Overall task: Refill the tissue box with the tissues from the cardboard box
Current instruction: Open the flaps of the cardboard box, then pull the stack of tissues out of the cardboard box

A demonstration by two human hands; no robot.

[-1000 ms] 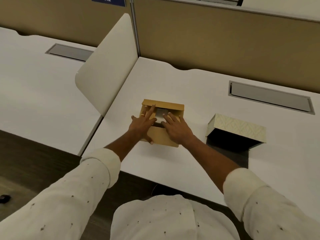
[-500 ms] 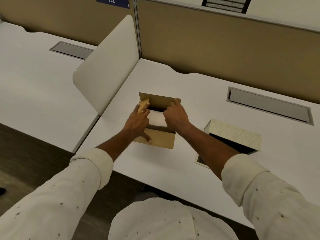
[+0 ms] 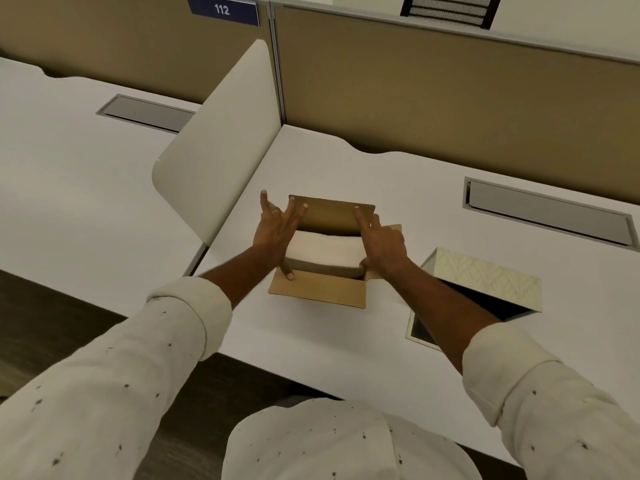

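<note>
The brown cardboard box (image 3: 318, 289) stands open in the middle of the white desk (image 3: 346, 168), its far flap upright. A white stack of tissues (image 3: 325, 251) shows in its opening. My left hand (image 3: 275, 233) presses the stack's left end, thumb at the front, fingers spread against the far flap. My right hand (image 3: 382, 245) clasps the stack's right end, thumb under its front corner. To the right the cream patterned tissue box (image 3: 485, 276) lies tipped open, showing a dark inside; my right forearm hides part of it.
A white rounded divider panel (image 3: 221, 150) rises just left of the cardboard box. A grey cable hatch (image 3: 547, 213) is set in the desk at the back right. Tan partition walls (image 3: 450, 98) close the back. The desk's front edge runs close to my body.
The cardboard box's flaps have been opened, uncovering the tissue stack. Both hands went from the top of the box to the two ends of the stack.
</note>
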